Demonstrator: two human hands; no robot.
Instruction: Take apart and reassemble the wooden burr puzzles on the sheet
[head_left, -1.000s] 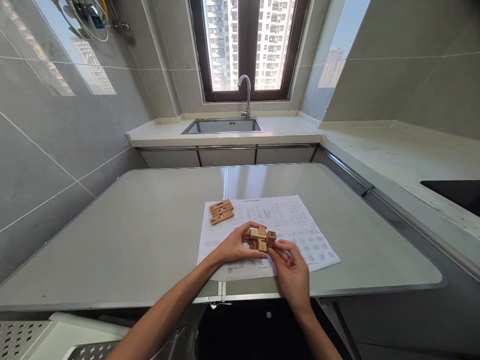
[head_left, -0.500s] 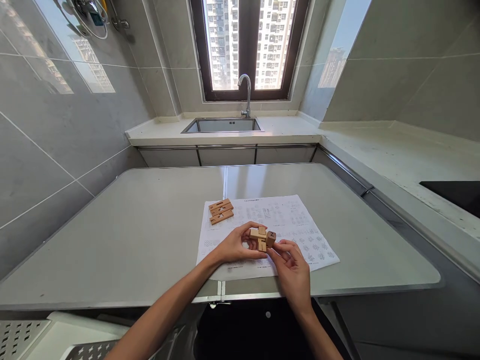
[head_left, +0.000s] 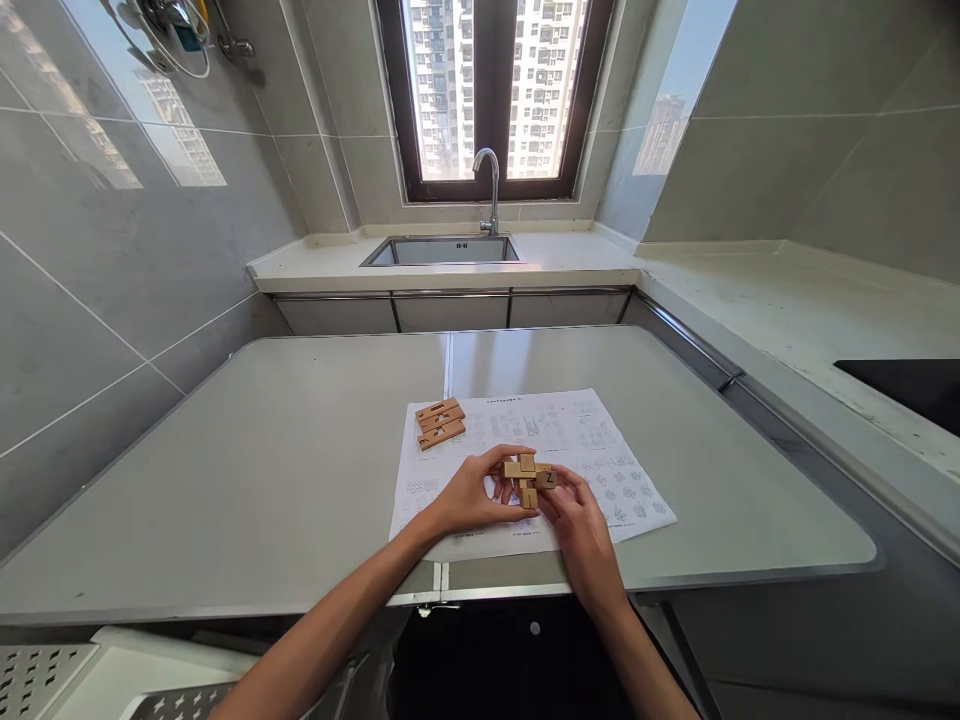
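Left hand (head_left: 471, 497) and right hand (head_left: 581, 520) are facing each other, fingers (head_left: 571, 482) bending
The left is forming a C, index finger (head_left: 508, 451) above, thumb (head_left: 516, 514) below, left forearm (head_left: 337, 620) slanting from lower left; the right is pointing leftward, right forearm (head_left: 634, 650) slanting from lower right

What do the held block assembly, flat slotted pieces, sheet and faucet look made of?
Block assembly: likely wood, tan, seemingly unpainted.
Flat slotted pieces: probably wood, brown; grain too small to confirm.
Sheet: apparently paper, thin, white, printed.
Faucet: shiny, silvery; metal or metal-look plating.
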